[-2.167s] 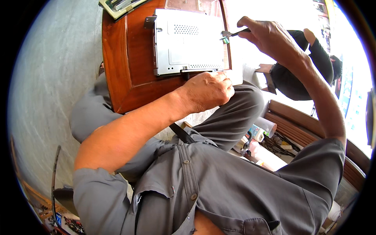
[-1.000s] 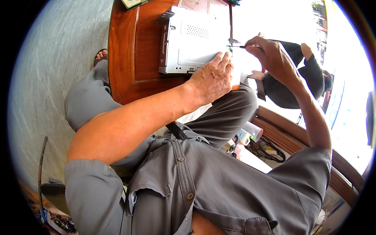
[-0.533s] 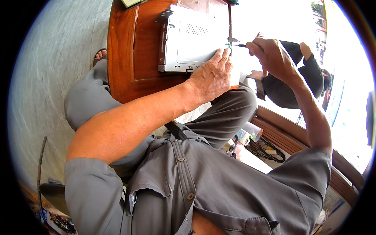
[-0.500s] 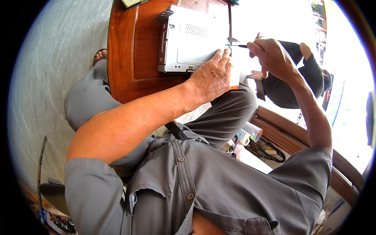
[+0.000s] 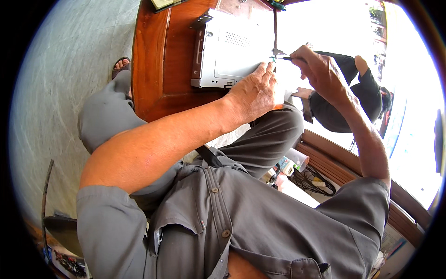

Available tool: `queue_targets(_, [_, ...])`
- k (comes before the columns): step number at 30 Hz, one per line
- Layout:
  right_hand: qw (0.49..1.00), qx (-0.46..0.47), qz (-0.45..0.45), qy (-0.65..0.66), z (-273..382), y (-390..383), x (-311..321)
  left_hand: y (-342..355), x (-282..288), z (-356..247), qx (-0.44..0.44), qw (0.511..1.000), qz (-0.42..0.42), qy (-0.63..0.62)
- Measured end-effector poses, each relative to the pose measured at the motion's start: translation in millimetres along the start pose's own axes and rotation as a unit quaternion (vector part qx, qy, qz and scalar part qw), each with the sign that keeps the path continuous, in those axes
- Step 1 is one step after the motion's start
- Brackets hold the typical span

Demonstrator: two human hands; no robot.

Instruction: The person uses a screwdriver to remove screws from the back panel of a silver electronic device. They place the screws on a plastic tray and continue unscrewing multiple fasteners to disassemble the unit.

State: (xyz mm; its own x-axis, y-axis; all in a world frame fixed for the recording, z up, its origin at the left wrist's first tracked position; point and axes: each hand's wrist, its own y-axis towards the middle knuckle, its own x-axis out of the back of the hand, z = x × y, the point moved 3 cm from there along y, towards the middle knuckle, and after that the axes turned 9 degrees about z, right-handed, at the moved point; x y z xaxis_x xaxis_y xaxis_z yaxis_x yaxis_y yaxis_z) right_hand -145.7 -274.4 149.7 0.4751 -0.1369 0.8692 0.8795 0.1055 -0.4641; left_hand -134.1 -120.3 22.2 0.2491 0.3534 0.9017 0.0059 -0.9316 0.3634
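Note:
A silver-grey metal case point(image 5: 227, 65) with a patch of small round holes lies on a reddish-brown wooden table point(image 5: 151, 60). My left hand point(image 5: 255, 90) is closed over its near right corner, fingers close together along the right edge and thumb hidden. In my right hand point(image 5: 320, 72) is a slim screwdriver point(image 5: 286, 58) with a dark handle, held nearly level between bent fingers. Its thin shaft reaches left to the case's right edge, close to my left fingertips. Something small and green shows there, too small to name. Glare washes out that side of the case.
Right of the table sits another person point(image 5: 337, 109) in dark clothing, partly behind my right arm. Below the wooden ledge point(image 5: 334, 162) lie coiled dark cables point(image 5: 311, 181) and a pale rolled sheet point(image 5: 298, 158). A yellowish item point(image 5: 165, 4) rests at the table's far edge.
The whole view has shifted slightly, so table and case appear a little lower and further right. My right fingers have curled more around the screwdriver; its tip stays at the case's edge.

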Motion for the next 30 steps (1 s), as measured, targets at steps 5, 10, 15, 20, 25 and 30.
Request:
queue_targets(5, [0.987, -0.119, -0.031, 0.107, -8.0, -1.8, -3.2, 0.4, 1.2, 1.4, -0.004, 1.000, -0.024, -0.021])
queue_targets(10, [0.998, -0.049, -0.016, -0.031, 12.6, -1.0, 1.4, 0.4, -0.9, 4.8, 0.000, 1.000, -0.023, -0.020])
queue_targets(15, [0.996, -0.008, -0.022, -0.088, -1.2, -11.3, -8.9, 2.4, 2.9, 5.2, -0.010, 0.999, -0.022, -0.021])
queue_targets(20, [0.993, -0.067, -0.064, -0.066, -0.2, -2.5, -5.3, 3.2, -1.1, 2.6, 0.008, 1.000, 0.010, -0.002])
queue_targets(25, [0.994, -0.011, -0.065, -0.086, 7.7, -4.4, 0.2, 1.9, 1.2, 6.3, -0.008, 1.000, -0.020, -0.020])
queue_targets(30, [0.996, -0.078, -0.035, -0.037, -4.9, -12.4, -4.8, 2.8, 3.7, 4.3, -0.011, 0.998, 0.053, -0.014])
